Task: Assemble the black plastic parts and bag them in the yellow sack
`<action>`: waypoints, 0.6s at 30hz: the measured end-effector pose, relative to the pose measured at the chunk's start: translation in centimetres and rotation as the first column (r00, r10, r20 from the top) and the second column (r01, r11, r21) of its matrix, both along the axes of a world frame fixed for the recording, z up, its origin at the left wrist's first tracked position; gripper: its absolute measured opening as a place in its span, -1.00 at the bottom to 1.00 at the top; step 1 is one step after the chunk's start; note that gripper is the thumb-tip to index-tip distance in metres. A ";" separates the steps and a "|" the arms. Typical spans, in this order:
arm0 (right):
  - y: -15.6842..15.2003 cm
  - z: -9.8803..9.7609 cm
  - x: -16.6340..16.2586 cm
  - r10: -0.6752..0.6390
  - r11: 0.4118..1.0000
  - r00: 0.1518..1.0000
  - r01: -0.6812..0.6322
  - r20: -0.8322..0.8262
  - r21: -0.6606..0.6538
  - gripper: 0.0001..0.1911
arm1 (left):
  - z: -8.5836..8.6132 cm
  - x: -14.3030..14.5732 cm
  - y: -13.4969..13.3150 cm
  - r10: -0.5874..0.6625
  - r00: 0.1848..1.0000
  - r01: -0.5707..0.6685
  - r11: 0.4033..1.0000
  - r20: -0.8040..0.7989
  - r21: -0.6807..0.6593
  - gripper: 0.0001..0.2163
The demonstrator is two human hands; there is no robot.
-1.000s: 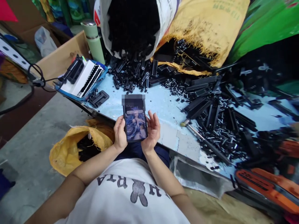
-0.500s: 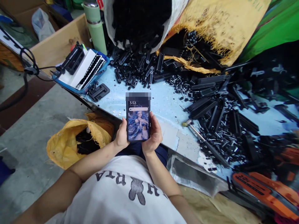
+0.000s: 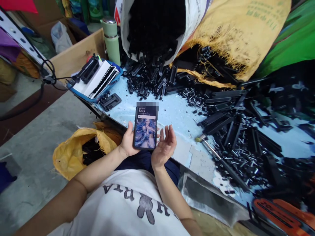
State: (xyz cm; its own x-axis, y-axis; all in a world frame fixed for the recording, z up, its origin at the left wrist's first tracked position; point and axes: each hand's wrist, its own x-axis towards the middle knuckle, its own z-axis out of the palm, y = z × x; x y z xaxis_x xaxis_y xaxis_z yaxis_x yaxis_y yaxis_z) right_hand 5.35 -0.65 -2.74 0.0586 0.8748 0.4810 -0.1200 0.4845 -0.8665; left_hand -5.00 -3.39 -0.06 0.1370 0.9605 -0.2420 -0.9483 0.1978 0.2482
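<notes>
A smartphone [image 3: 145, 129] is held upright in front of my body, its lit screen showing 3:53 above a blue picture of a figure. My left hand [image 3: 129, 140] grips it from the left edge and from behind, with the fingertips showing past its right side. Just right of the phone, my right hand [image 3: 164, 146] is apart from it, palm turned up and fingers spread, holding nothing. Behind the phone lies the light blue tabletop [image 3: 172, 113].
Black plastic parts [image 3: 233, 127] and small screws cover the table's right side, with a screwdriver-like tool [image 3: 221, 162] among them. A white sack [image 3: 125, 29] and yellow sack [image 3: 246, 29] spill parts. A blue basket [image 3: 98, 97] and green flask [image 3: 112, 42] stand left; a yellow bag [image 3: 65, 157] sits below.
My right hand has let go of the phone's right edge and opened beside it. The phone stays in my left hand. The view has shifted slightly.
</notes>
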 end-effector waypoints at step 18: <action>0.7 -1.0 2.2 -0.028 0.997 0.998 0.032 0.063 -0.073 -0.61 | 2.7 -22.5 11.9 -0.076 -0.322 -0.413 0.908 -0.944 0.067 -0.31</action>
State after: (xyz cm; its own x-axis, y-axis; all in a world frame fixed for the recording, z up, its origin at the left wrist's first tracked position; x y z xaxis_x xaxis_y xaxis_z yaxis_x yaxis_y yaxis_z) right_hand 7.53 0.09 -3.72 0.0572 0.9063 0.4187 -0.0511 0.4215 -0.9054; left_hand -27.52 8.52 2.63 -0.6469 0.7624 0.0139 0.4349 0.3540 0.8280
